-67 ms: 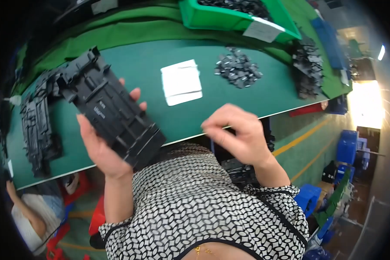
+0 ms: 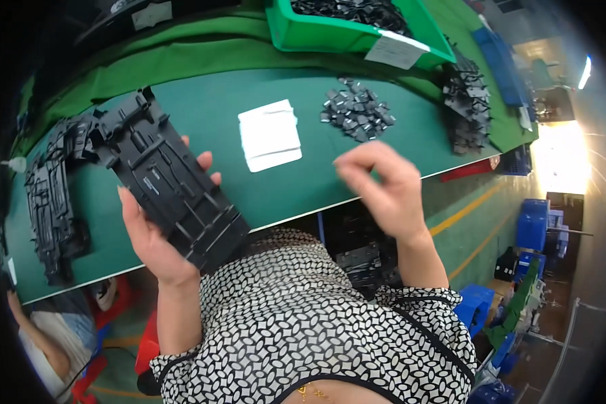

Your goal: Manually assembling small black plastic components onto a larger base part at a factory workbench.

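Note:
My left hand point(image 2: 153, 236) grips a long black ribbed plastic frame part point(image 2: 168, 178), held tilted above the near edge of the green table point(image 2: 202, 108). My right hand point(image 2: 384, 185) hovers over the table's front edge to the right, fingers curled loosely and blurred by motion, with nothing visible in it. Beyond it lies a small heap of little dark grey plastic pieces point(image 2: 357, 114). A stack of white rectangular pads point(image 2: 269, 135) rests on the table between my two hands.
A pile of black frame parts point(image 2: 50, 195) lies at the table's left end. A green bin point(image 2: 357, 27) of dark pieces stands at the back, with another black pile point(image 2: 468, 101) at the right. Blue crates point(image 2: 535, 225) sit on the floor. Another person point(image 2: 44, 337) is at lower left.
My right hand has shifted slightly up and to the right, toward the heap of small pieces. The left hand still holds the frame part in the same place.

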A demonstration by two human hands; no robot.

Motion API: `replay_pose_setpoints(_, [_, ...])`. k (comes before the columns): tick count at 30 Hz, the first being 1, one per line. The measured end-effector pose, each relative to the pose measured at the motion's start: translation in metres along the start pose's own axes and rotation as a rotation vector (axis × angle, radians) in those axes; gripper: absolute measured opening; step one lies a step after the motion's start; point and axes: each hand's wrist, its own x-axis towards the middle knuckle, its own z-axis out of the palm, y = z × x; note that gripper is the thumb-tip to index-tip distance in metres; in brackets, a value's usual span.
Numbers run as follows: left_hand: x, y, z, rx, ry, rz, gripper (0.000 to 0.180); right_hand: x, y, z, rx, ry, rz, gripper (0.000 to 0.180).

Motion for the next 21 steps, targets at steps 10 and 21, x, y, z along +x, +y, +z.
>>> replay_pose_setpoints(10, [0.002,-0.006,-0.003,0.016,0.042,-0.116,0.065,0.041,0.064,-0.034,-0.499,0.123,-0.072,0.013])
replay_pose_setpoints(21, [0.005,-0.006,-0.007,-0.046,0.009,-0.141,0.064,0.053,0.071,-0.035,-0.443,0.052,0.071,0.012])
